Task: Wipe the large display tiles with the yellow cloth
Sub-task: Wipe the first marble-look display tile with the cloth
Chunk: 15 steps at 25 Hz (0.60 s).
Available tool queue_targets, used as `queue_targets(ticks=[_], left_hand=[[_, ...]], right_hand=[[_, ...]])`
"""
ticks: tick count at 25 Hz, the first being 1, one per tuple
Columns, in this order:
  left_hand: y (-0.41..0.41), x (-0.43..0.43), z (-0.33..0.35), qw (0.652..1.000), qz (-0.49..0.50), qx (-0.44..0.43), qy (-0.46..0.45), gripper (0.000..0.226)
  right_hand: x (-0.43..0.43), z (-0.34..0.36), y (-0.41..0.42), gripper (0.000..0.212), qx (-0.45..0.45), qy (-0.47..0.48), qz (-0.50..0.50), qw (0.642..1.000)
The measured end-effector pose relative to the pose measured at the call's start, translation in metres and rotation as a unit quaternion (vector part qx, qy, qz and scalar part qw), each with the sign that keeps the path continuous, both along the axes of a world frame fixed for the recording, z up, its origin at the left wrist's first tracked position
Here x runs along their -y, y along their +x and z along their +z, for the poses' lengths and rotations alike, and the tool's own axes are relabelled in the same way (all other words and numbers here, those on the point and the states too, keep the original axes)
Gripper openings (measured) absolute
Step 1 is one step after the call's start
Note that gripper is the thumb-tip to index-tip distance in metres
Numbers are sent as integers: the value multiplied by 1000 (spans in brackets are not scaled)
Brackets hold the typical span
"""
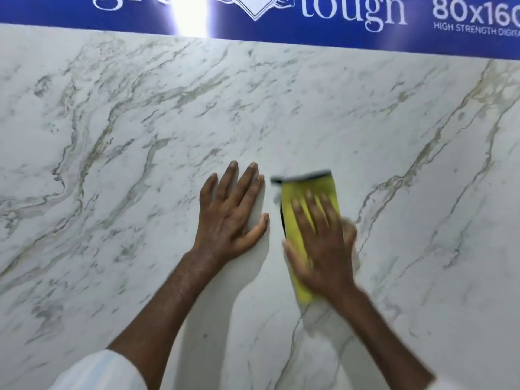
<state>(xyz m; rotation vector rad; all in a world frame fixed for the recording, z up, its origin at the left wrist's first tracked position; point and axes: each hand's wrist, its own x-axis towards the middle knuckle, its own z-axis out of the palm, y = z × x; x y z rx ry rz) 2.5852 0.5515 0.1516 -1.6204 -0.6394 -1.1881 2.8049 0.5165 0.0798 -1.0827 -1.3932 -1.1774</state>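
A large white display tile [140, 164] with grey and gold marble veins fills almost the whole view. A folded yellow cloth [295, 198] with a dark edge lies flat against it, right of centre. My right hand [320, 243] presses on the cloth with straight fingers and looks blurred. Just left of the cloth, my left hand [233, 218] rests flat on the bare tile, fingers spread and pointing up. The lower part of the cloth is hidden under my right hand.
A blue banner [365, 26] with white lettering runs along the tile's top edge, with a bright light glare on it near the centre left. White sleeves show at the bottom corners.
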Motion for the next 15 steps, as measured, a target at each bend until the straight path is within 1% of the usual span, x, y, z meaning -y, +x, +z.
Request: queue_targets(ticks=[2, 3, 4, 5, 7, 9, 11, 13, 15], left_hand=[[-3, 8, -13, 999, -30, -12, -20, 68], [-5, 14, -27, 999, -42, -9, -27, 68], [-6, 18, -44, 998, -51, 3, -36, 69], [-7, 21, -61, 997, -60, 18, -47, 70], [-6, 19, -88, 996, -52, 35, -65, 74], [-9, 9, -101, 998, -7, 11, -60, 79], [-12, 1, -105, 998, 24, -12, -60, 81], [-13, 1, -105, 997, 31, -16, -67, 80], [-12, 3, -104, 997, 40, -21, -67, 78]], right_hand=[[5, -84, -4, 72, 6, -24, -15, 1000], [6, -107, -6, 72, 13, -35, -22, 999], [5, -113, -7, 72, 20, -42, -24, 999], [5, -102, -7, 73, 28, -44, -23, 998], [4, -50, -9, 73, 29, -30, -22, 999], [1, 9, -12, 74, 2, -24, -23, 999], [-3, 50, -13, 75, -16, -10, -29, 999], [-3, 58, -12, 75, -7, -1, -35, 999], [-1, 34, -11, 74, 6, 5, -45, 999]])
